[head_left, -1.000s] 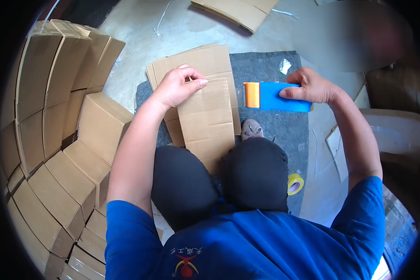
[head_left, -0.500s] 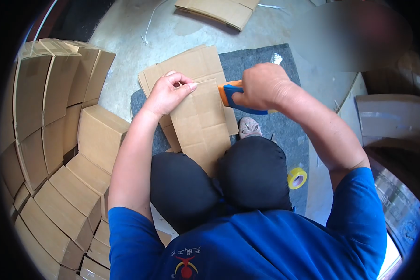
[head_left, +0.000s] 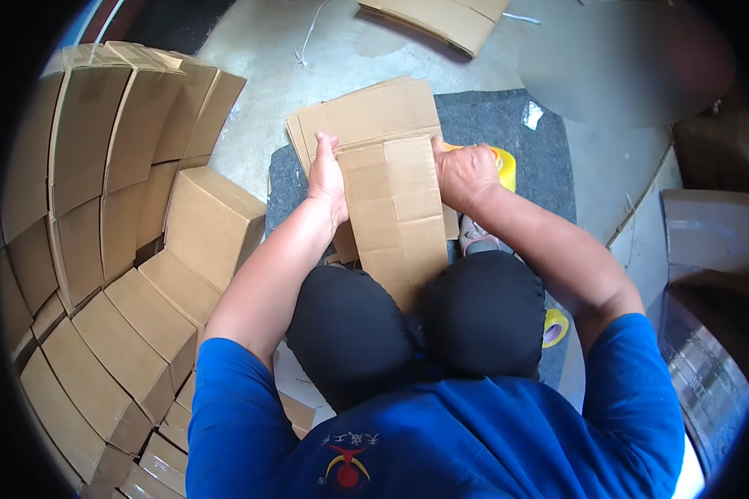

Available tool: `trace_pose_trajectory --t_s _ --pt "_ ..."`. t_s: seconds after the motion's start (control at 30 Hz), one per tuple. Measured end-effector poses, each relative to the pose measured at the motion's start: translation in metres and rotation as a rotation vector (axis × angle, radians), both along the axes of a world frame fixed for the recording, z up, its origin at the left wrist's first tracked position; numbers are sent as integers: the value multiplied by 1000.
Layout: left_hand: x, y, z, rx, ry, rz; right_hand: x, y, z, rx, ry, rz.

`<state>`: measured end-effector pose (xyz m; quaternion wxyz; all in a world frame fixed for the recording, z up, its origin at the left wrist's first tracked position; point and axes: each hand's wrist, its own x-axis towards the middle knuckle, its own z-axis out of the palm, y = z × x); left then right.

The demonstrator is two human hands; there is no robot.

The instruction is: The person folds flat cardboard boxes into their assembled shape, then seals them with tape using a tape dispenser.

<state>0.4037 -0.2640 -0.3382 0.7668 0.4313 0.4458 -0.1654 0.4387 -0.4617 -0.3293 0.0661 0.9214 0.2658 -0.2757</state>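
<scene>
A flat-sided cardboard box (head_left: 395,208) stands between my knees, its lower end hidden there. My left hand (head_left: 329,179) grips the box's left edge near the top, thumb pointing up, fingers partly hidden. At the upper right edge, my right hand (head_left: 468,175) is closed around a tape dispenser. An orange part of the tape dispenser (head_left: 452,147) and its yellow tape roll (head_left: 506,170) show around the fingers. Flattened cardboard sheets (head_left: 374,108) lie beyond the box.
Stacked cardboard boxes (head_left: 91,216) wall in the left side. A dark mat (head_left: 524,158) covers the floor ahead. Another yellow tape roll (head_left: 555,328) lies beside my right knee. More flat cardboard (head_left: 441,21) rests at the top; a blurred patch fills the upper right.
My left hand has gone from pinching the top edge to the box's left side. My right hand has turned the tape dispenser and brought it against the right edge. The view has shifted slightly.
</scene>
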Motion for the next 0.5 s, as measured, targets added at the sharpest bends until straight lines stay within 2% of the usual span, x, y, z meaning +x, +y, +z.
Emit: trace_pose_trajectory --t_s 0.07,0.1,0.17,0.23,0.27,0.3,0.37,0.43,0.5 --pt "1 -1 1 -95 63 52 2 5 -7 -59 102 -47" --pt "-3 6 -18 -89 55 54 2 3 -15 -52 94 -45" --pt "-14 33 -84 206 -19 -235 4 -8 -29 -81 123 -142" --pt "-9 60 -105 680 152 -292 12 -21 -4 -94 107 -331" --pt "-8 75 -101 625 77 -224 15 -34 9 -112 73 -392" --pt "-7 69 -61 777 56 -183 19 -48 25 -70 58 -442" --pt "-13 75 -36 886 -47 -139 21 -80 49 -13 10 -508" --pt "-18 50 33 813 -135 -106 13 -113 76 315 46 -589" --pt "-24 40 84 492 -225 -579 2 -133 111 668 179 -624"
